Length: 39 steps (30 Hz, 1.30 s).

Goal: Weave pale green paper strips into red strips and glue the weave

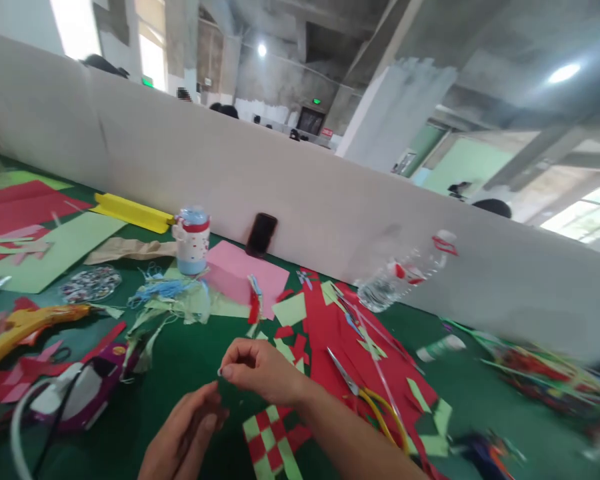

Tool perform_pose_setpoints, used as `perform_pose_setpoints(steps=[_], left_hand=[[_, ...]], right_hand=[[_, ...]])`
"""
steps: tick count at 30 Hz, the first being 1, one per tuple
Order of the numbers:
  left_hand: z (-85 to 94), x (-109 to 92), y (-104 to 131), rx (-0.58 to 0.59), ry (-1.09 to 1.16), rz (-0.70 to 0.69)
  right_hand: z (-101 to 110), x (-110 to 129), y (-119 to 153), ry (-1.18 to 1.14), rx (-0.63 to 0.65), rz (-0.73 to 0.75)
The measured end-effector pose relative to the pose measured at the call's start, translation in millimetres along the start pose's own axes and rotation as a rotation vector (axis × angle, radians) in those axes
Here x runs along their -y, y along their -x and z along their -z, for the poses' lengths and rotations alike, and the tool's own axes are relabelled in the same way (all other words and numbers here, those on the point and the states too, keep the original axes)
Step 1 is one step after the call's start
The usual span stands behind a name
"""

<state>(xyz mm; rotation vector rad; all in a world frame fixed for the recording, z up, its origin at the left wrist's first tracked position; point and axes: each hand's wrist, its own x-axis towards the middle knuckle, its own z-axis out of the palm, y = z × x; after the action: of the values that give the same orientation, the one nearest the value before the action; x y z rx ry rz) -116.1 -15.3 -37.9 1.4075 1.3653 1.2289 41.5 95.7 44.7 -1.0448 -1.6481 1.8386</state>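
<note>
My right hand (260, 370) is over the green table with its thumb and forefinger pinched together. A tiny whitish bit shows at their tips, too small to name. Just below and left, my left hand (187, 430) is half curled, thumb apart from the fingers, with nothing visible in it. A woven checkered piece of red and pale green paper strips (267, 443) lies partly beneath my right forearm. Yellow-handled scissors (353, 383) rest on red paper (325, 333) to the right, among small red and green cuttings.
A purple and white corded device (87, 393) and an orange-yellow tool (35, 327) lie left. Along the white partition (280, 180) are a yellow bar (133, 212), a cup (193, 243), a phone (261, 235) and a tilted bottle (405, 273). A glue stick (440, 348) lies right.
</note>
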Motion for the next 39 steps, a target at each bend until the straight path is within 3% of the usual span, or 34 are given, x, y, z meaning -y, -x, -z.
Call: perform_pose_setpoints(steps=[2,6,10,14,17,20,25,34,39], left_hand=[[-8.2,-3.3,-3.6,0.002,0.083,0.012],[-28.7,-14.8,-10.2,0.067,0.03,-0.03],[-43.2,-27.3,-10.0,0.036,-0.053,-0.015],[-38.8,-34.7,-6.7,-0.074,-0.194,-0.028],[-26.4,-27.1,-3.3,-0.087,-0.376,-0.076],[-19.2,-10.0,1.2,0.042,-0.528,-0.175],[-27.6,7.9,-0.2,0.173,-0.754,-0.202],[-36.3,-5.8,-12.2,0.303,-0.906,-0.016],[-40.1,-16.9,-15.2,0.328,-0.919,0.024]], right_hand=[[5.2,-8.8,32.3,0.084,-0.077,0.002],[7.0,-26.9,74.2,0.211,-0.215,0.006],[2.2,-38.7,90.2,0.302,-0.319,0.072],[5.8,-40.7,101.6,0.461,-0.363,0.233],[19.2,-44.6,121.3,0.597,-0.47,0.318],[33.7,-58.3,150.3,0.599,-0.567,0.262],[36.9,-90.2,192.4,0.553,-0.663,0.21],[28.0,-108.9,218.7,0.556,-0.748,0.249],[15.0,-119.8,206.1,0.761,-0.664,0.444]])
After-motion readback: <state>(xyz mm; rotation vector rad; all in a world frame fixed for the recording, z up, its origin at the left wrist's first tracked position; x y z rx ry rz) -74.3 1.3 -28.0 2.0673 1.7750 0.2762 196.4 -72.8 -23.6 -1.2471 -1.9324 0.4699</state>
